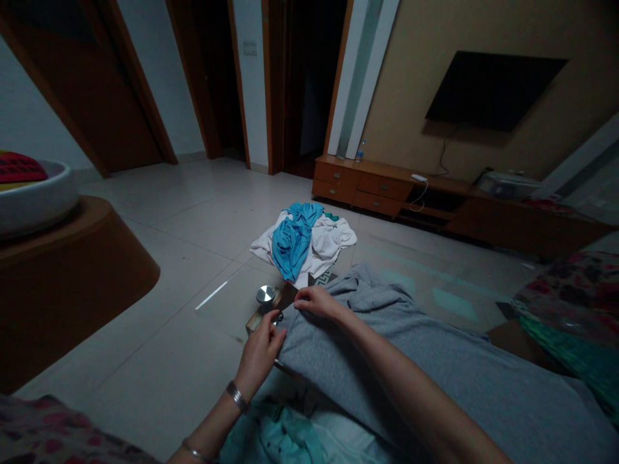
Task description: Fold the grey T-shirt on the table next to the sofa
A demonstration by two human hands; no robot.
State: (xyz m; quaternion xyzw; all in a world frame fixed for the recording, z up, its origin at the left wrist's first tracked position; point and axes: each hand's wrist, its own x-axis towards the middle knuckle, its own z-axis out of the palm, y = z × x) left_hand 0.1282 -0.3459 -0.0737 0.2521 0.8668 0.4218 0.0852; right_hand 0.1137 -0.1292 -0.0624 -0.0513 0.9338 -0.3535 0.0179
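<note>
A grey cloth garment (338, 361) lies spread over a low table in front of me, reaching toward the right edge of the view. My left hand (264, 345) is at its far left corner, thumb and fingers closing on the cloth's edge. Just beyond, my right hand (316, 301) pinches the same edge, fingertips pressed together. Near the left fingertips is a small dark item, too small to make out. A round silver-topped object (265, 294) stands by the table's end, close to both hands.
A pile of blue and white clothes (294, 241) lies beyond the table. Teal cloth (275, 432) is below the garment. A brown stand (72, 277) with a white basin (39, 203) is at left. A wooden TV cabinet (377, 187) lines the wall; floral fabric (570, 290) is at right.
</note>
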